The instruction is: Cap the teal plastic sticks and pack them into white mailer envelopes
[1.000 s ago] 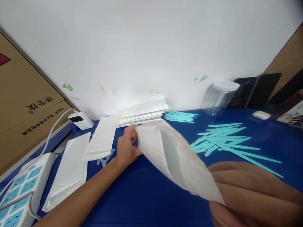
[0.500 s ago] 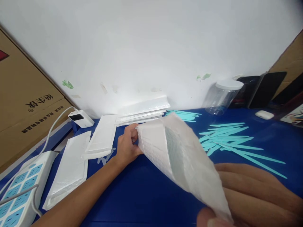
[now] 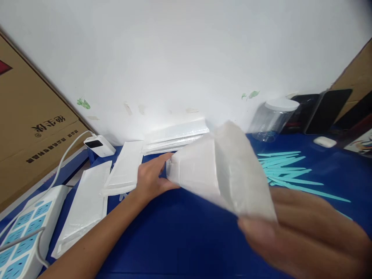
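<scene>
My left hand point(image 3: 151, 177) pinches the far end of a white padded envelope point(image 3: 215, 170); my right hand point(image 3: 302, 236) grips its near corner above the blue surface point(image 3: 180, 236), left of teal sticks point(image 3: 290, 170).

White padded envelope point(image 3: 221, 170) with a faint bubble texture, over a deep blue worktop point(image 3: 180, 240). Teal sticks point(image 3: 287, 170), a white power strip point(image 3: 23, 236) with light blue sockets, brown cardboard box point(image 3: 29, 128).

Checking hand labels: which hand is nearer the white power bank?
Left. The left hand holds the far end of the bubble mailer, a little right of the power bank; the right hand grips the near end, much farther right.
</scene>
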`<state>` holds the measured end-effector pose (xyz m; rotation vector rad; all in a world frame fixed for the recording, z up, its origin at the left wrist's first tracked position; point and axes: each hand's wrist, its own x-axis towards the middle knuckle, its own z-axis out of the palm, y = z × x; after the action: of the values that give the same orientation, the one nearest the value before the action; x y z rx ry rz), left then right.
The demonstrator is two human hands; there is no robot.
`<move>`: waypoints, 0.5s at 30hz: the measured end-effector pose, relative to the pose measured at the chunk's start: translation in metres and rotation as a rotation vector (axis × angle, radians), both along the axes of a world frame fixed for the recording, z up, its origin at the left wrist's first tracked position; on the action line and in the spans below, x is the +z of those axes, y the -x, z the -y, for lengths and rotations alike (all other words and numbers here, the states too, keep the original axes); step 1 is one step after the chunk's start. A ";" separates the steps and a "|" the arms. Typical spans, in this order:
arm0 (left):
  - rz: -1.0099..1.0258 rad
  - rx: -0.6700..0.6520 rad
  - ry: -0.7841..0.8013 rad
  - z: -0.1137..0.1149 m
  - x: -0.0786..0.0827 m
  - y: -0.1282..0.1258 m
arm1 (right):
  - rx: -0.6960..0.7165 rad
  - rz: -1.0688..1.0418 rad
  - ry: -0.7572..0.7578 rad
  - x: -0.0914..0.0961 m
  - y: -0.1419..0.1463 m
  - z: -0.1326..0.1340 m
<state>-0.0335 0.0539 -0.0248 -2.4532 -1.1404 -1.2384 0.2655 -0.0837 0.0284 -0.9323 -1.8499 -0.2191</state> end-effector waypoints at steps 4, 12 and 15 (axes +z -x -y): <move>-0.250 0.091 -0.050 -0.005 0.016 0.014 | -0.193 0.003 0.064 0.009 0.005 -0.053; -0.309 0.096 0.583 -0.003 0.021 0.006 | -0.417 0.256 0.457 -0.038 -0.062 -0.147; 0.036 -0.047 0.751 0.002 0.026 0.001 | -0.295 0.361 0.513 -0.056 -0.080 -0.167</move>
<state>-0.0341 0.0521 0.0011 -2.9743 -1.8305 -0.9794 0.3456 0.0835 -0.0276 -1.6106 -2.1399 -0.0931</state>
